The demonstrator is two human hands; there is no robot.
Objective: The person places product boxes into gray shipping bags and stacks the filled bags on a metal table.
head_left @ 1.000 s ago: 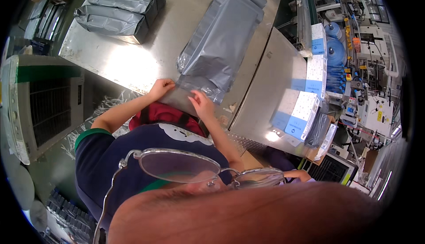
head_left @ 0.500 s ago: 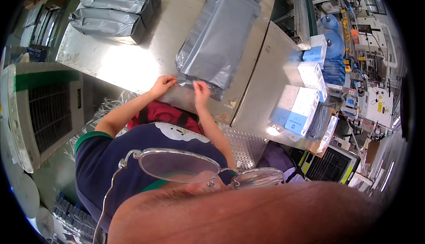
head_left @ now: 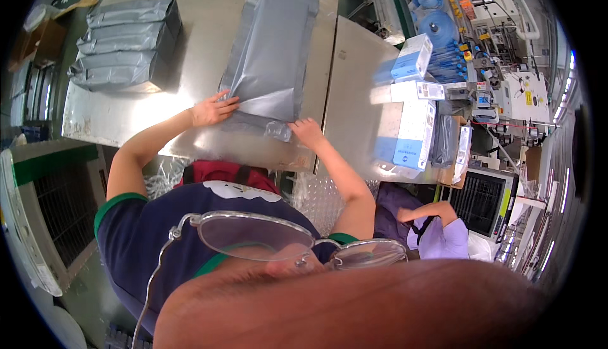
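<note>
A long grey plastic mailing bag point(head_left: 269, 51) lies flat on the metal table in front of me, part of a layered pile. Across its near end runs a clear, shiny strip point(head_left: 277, 130). My left hand point(head_left: 215, 109) rests on the bag's near left corner with its fingers stretched and apart. At the near right corner, my right hand point(head_left: 307, 132) has its fingers closed on the bag's edge, beside the clear strip. The exact pinch is too small to make out.
Several filled grey packages point(head_left: 126, 45) stand in a row at the table's far left. Blue-and-white boxes point(head_left: 415, 133) sit on the right-hand table point(head_left: 358, 95). A co-worker's arm in a lilac sleeve point(head_left: 446, 232) is at right. A grey fan unit point(head_left: 63, 203) stands at left.
My hands have moved apart: the left onto the bag's left corner with fingers spread, the right to its right corner. The view has shifted, and a co-worker's arm has come into sight.
</note>
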